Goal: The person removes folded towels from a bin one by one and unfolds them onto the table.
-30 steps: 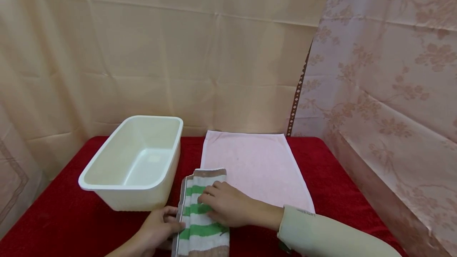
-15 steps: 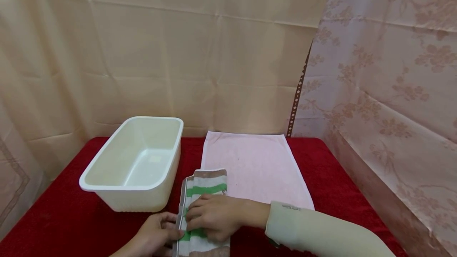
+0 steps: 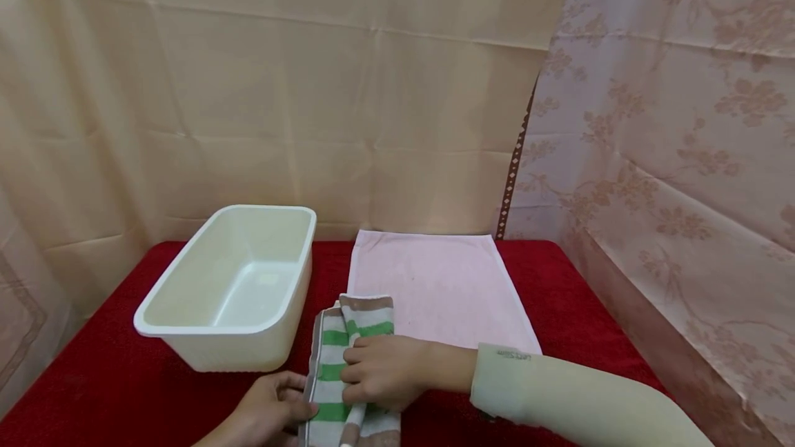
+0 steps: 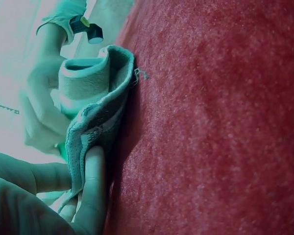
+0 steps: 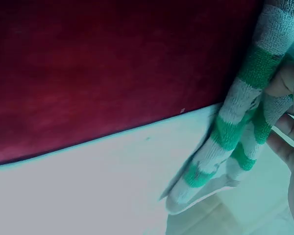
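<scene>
A folded striped towel (image 3: 330, 372) in green, white and brown lies at the near middle of the table. My left hand (image 3: 272, 402) pinches its left edge; in the left wrist view the thumb and fingers (image 4: 94, 181) sit on either side of the cloth. With curled fingers my right hand (image 3: 388, 370) grips a raised fold at the towel's middle. In the right wrist view the towel (image 5: 230, 128) shows two bulging layers, with the right thumb (image 5: 283, 81) on one. The right hand hides part of the stripes, and the near end runs out of the head view.
A cream plastic basin (image 3: 223, 352) stands to the left, with nothing seen inside. A pink cloth (image 3: 428, 274) lies flat behind the towel and to its right. Red cloth (image 3: 577, 316) covers the table. Beige curtains (image 3: 335, 102) hang behind, patterned ones (image 3: 671, 130) at the right.
The right hand slid over the towel toward me, then curled round part of it and raised a fold. The left hand stays at the towel's left edge.
</scene>
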Available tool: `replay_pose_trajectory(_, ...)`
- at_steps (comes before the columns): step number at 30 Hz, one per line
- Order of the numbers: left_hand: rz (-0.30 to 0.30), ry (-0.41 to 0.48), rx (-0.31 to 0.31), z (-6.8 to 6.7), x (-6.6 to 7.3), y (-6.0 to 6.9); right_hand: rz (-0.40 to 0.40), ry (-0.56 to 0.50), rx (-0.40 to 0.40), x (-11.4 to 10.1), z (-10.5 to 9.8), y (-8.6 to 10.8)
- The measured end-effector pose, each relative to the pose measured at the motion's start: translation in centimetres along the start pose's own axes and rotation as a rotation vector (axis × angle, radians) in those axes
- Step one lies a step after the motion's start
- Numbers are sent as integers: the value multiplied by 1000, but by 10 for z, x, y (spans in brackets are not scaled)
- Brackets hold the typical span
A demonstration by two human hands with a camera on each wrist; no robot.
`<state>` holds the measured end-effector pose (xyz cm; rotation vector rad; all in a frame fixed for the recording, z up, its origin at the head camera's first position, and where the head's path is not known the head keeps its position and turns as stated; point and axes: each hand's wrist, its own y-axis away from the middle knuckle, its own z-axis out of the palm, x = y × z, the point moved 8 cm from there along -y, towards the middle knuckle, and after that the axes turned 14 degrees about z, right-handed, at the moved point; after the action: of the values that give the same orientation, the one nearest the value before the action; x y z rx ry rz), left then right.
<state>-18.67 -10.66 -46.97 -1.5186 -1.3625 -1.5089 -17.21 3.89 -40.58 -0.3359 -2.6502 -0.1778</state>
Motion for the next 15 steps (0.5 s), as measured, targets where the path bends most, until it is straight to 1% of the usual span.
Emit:
replay_pose_trajectory(3, 19, 5, -13, 1, -1, 0, 23, 13, 35, 3, -1, 15)
replay_pose_trajectory(6, 33, 14, -33, 2, -1, 0, 53, -4, 81, 7, 0, 34)
replay_pose_trajectory(10, 43, 12, -36, 2, -1, 1, 88, -11, 137, 12, 3, 65)
replay_pose_trajectory(15, 58, 6, -32, 1, 2, 0, 135, 15, 188, 12, 7, 105)
